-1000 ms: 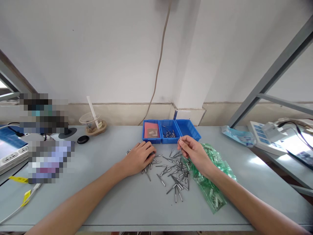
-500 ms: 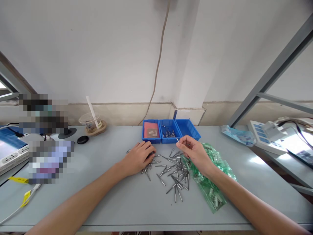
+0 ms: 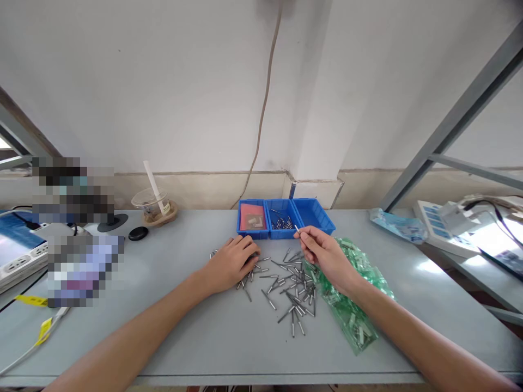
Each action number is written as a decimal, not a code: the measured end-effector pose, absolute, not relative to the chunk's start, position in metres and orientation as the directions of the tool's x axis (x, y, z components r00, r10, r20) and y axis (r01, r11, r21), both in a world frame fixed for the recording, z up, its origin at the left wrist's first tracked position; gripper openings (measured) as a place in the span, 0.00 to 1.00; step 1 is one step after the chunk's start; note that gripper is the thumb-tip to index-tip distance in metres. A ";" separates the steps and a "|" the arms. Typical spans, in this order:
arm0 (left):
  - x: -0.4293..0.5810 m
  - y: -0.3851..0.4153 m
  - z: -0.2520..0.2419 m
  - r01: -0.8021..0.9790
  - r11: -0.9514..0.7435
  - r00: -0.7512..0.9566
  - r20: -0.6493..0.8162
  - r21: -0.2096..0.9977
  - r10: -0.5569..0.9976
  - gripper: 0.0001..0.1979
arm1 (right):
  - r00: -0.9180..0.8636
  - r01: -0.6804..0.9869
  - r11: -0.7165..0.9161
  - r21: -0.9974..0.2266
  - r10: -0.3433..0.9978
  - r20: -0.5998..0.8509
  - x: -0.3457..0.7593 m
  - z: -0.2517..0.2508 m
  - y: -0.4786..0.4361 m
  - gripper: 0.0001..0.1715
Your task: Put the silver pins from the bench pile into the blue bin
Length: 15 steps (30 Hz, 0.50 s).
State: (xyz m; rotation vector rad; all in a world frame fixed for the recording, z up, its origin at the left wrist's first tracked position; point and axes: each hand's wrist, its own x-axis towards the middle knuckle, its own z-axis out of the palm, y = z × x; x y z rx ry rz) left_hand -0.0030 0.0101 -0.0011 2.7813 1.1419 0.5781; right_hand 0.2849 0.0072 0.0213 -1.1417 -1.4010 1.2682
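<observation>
Blue trays (image 3: 281, 234): far on the bench (image 3: 196, 337), seemingly for easy reach.
Right hand (image 3: 304, 235): pinches metal pin (image 3: 297, 230) near them, tip free, probably for viewing.
Left hand (image 3: 231, 264): curled over loose pins (image 3: 247, 294); whether gripping, cannot tell.

Pale wall (image 3: 183, 81) w/ beige lower band (image 3: 204, 188), gry tabletop (image 3: 204, 337), metal frame (image 3: 457, 121) R.

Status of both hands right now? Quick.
Left hand: curled palm-down over loose metal pins; can't tell whether it holds any.
Right hand: closed, pinching one small metal pin in its fingers.
</observation>
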 end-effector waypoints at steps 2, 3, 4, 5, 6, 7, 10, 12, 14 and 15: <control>-0.003 0.010 -0.001 0.662 -0.720 0.652 0.314 0.211 0.691 0.08 | -0.183 0.029 0.032 -0.999 0.983 0.026 0.285 0.020 0.008 0.17; -0.003 0.010 -0.001 0.662 -0.720 0.652 0.314 0.209 0.690 0.08 | -0.186 0.020 0.026 -0.999 0.982 0.022 0.285 0.020 0.008 0.16; -0.003 0.010 -0.001 0.661 -0.721 0.652 0.316 0.208 0.689 0.08 | -0.188 0.016 0.024 -1.000 0.982 0.020 0.285 0.021 0.008 0.16; -0.003 0.010 -0.002 0.661 -0.721 0.652 0.316 0.208 0.689 0.08 | -0.189 0.014 0.024 -1.000 0.982 0.021 0.284 0.021 0.007 0.15; -0.003 0.010 -0.002 0.661 -0.721 0.652 0.315 0.209 0.689 0.08 | -0.190 0.015 0.027 -1.000 0.982 0.024 0.284 0.022 0.007 0.15; -0.003 0.010 -0.002 0.662 -0.720 0.652 0.313 0.210 0.691 0.08 | -0.188 0.019 0.032 -0.999 0.982 0.028 0.284 0.022 0.007 0.14; -0.003 0.010 -0.002 0.662 -0.718 0.652 0.306 0.214 0.693 0.07 | -0.176 0.039 0.045 -0.998 0.984 0.037 0.284 0.023 0.006 0.15; -0.004 0.010 -0.002 0.662 -0.717 0.652 0.304 0.217 0.694 0.07 | -0.167 0.052 0.047 -0.998 0.985 0.038 0.284 0.023 0.006 0.16; -0.004 0.010 -0.002 0.659 -0.719 0.653 0.307 0.220 0.693 0.07 | -0.163 0.066 0.050 -0.997 0.986 0.038 0.284 0.022 0.006 0.17; -0.004 0.010 -0.002 0.659 -0.719 0.652 0.310 0.221 0.692 0.07 | -0.162 0.075 0.050 -0.996 0.986 0.037 0.285 0.022 0.006 0.17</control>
